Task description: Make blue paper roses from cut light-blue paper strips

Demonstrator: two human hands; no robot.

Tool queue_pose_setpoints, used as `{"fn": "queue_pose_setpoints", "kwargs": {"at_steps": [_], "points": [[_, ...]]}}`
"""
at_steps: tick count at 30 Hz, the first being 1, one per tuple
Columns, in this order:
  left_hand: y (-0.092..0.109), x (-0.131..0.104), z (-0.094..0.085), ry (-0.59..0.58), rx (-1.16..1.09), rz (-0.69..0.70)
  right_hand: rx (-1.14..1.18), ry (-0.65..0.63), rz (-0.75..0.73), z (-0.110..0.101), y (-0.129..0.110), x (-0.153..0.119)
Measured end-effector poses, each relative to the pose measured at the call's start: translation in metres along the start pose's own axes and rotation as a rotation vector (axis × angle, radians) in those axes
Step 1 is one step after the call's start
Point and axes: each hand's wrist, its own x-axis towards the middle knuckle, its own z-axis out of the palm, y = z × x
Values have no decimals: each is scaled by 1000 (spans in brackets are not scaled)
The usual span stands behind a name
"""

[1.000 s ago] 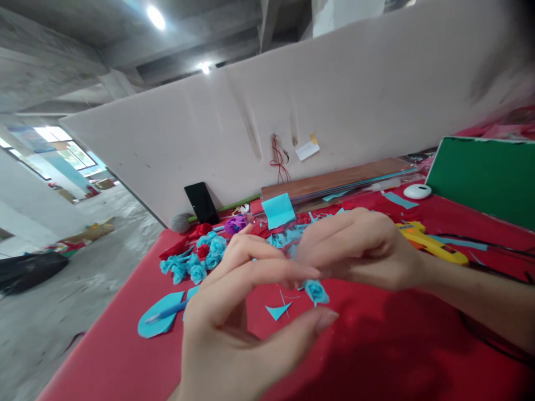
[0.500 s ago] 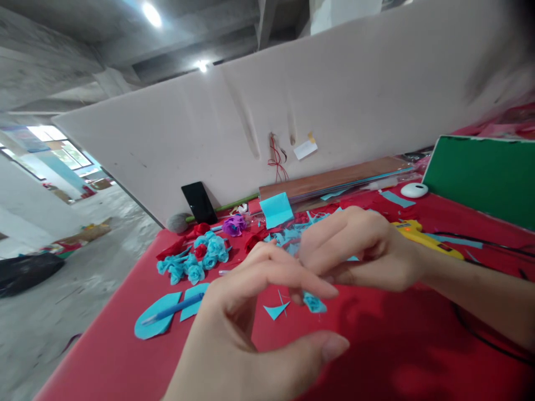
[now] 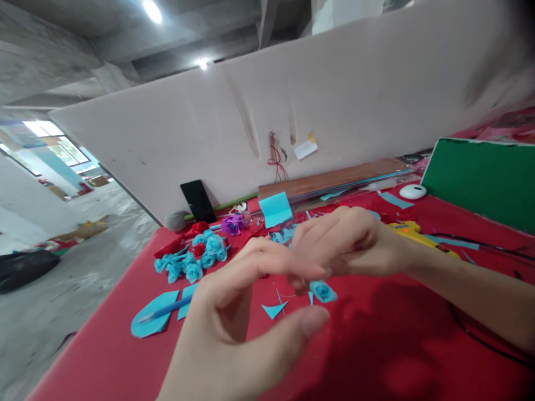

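A small blue paper rose (image 3: pixel 323 291) shows just below the fingers of my right hand (image 3: pixel 355 242), which are pinched together on it; its stem end is hidden. My left hand (image 3: pixel 238 317) is closer to the camera, thumb spread well apart from the fingers. Its fingertips reach across to the right hand's fingers, and nothing shows between thumb and fingers. Blue paper scraps (image 3: pixel 275 309) lie on the red tabletop (image 3: pixel 368 356) beyond the hands. Left of them, a blue pen (image 3: pixel 165 310) rests on a rounded blue paper piece (image 3: pixel 146 328).
Finished blue roses (image 3: pixel 209 250) and a purple flower (image 3: pixel 233 224) lie at the back left, near a leaning black phone (image 3: pixel 198 200). A yellow glue gun (image 3: pixel 407 229), a white mouse (image 3: pixel 412 191) and a green board (image 3: pixel 480 184) are on the right.
The blue rose has moved slightly right and up and shows more of its spiral. My left thumb has shifted left and up, and my right hand has moved slightly left.
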Motion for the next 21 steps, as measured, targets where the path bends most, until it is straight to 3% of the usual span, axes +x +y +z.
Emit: {"fn": "queue_pose_setpoints", "kwargs": {"at_steps": [5,11,15,21], "points": [[-1,3,-3,14,74,-12,7,-27,52,0,-1,0],[2,5,0,-53,93,-204,38,-40,66,2,1,-5],[3,4,2,-12,92,-229,18,-77,69,2,1,-6],[1,4,3,-90,111,-235,-20,-131,100,2,-1,-5]]}}
